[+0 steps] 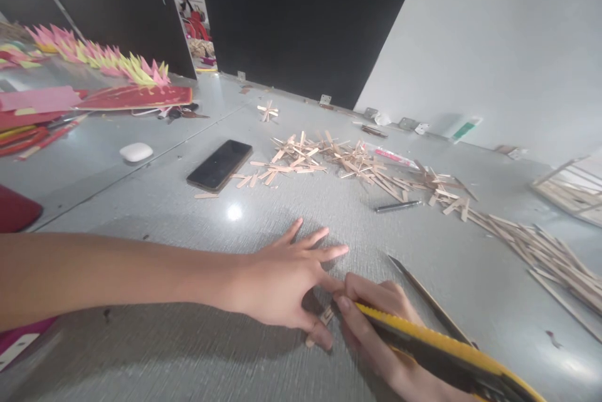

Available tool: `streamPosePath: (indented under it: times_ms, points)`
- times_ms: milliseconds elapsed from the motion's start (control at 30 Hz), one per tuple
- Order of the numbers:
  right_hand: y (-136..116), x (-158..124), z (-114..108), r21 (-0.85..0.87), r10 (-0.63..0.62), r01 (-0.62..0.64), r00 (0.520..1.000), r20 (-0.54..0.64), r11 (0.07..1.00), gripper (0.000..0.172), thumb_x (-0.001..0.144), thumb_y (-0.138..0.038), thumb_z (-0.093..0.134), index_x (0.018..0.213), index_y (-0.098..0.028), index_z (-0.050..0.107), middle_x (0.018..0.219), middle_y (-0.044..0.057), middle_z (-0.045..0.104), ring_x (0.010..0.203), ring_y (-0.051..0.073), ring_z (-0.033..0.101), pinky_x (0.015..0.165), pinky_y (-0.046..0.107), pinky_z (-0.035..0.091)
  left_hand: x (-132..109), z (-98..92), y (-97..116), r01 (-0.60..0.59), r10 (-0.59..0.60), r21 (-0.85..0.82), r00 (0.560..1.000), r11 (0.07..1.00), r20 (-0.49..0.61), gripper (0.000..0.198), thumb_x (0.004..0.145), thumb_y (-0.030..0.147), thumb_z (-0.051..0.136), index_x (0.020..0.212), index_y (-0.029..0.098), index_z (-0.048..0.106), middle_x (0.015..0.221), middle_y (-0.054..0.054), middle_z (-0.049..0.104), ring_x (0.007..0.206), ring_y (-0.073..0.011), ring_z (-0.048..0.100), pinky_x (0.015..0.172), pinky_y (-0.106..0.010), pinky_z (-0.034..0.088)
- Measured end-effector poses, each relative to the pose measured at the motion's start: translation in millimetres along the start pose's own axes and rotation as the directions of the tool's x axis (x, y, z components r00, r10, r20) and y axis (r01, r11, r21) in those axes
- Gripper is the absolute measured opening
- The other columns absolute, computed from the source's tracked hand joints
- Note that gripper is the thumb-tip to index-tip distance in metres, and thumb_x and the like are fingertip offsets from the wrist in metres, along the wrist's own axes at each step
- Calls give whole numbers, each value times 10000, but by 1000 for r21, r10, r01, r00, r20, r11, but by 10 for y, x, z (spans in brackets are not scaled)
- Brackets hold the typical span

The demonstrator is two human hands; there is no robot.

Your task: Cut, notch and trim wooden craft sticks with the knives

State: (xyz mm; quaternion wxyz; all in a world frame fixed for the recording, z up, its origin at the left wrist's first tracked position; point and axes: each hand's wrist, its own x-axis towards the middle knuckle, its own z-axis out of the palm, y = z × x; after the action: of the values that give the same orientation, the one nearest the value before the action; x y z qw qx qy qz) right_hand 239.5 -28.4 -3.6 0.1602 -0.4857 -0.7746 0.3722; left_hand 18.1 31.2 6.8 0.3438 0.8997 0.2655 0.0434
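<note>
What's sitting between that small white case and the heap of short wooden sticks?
In the head view, a dark smartphone lies between the white case and the heap of short wooden sticks.

Readable text, brands, numbers: none
Long yellow-and-black tool [433, 349]: no lettering can be made out
Small flat pale-wood piece [326, 315]: small dark marks, too blurred to tell whether they are characters
Slim pink-and-white strip [395, 157]: pale patterning, illegible
Flat green-and-white rectangular item [464, 131]: green patch, no words discernible
Flat red pointed sheet [136, 98]: light markings, not legible
Purple-and-white object [28, 340]: dark marks on white, unreadable
</note>
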Motion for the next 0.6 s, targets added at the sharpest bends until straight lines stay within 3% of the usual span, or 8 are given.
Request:
streamPosePath:
  times_ms: [300,600]
  points:
    - [-6,-6,-23,22,30,-31,998,58,999,490,1094,-546,280,754,-256,481,574,-51,541,562,166,473,771,422,408,-10,-22,19,15,-15,-32,1000,999,21,581,845,630,768,1353,362,677,1727,-88,180,1583,-425,-20,1170,-775,-62]
    - [42,1,3,58,-31,30,1000,6,998,482,1103,-517,317,735,-244,465,541,-71,567,490,123,504,780,405,421,-10,-10,12,23,-22,-54,999,998,25,623,820,628,795,1386,421,640,1736,-61,146,1579,-416,-54,1173,-770,-76]
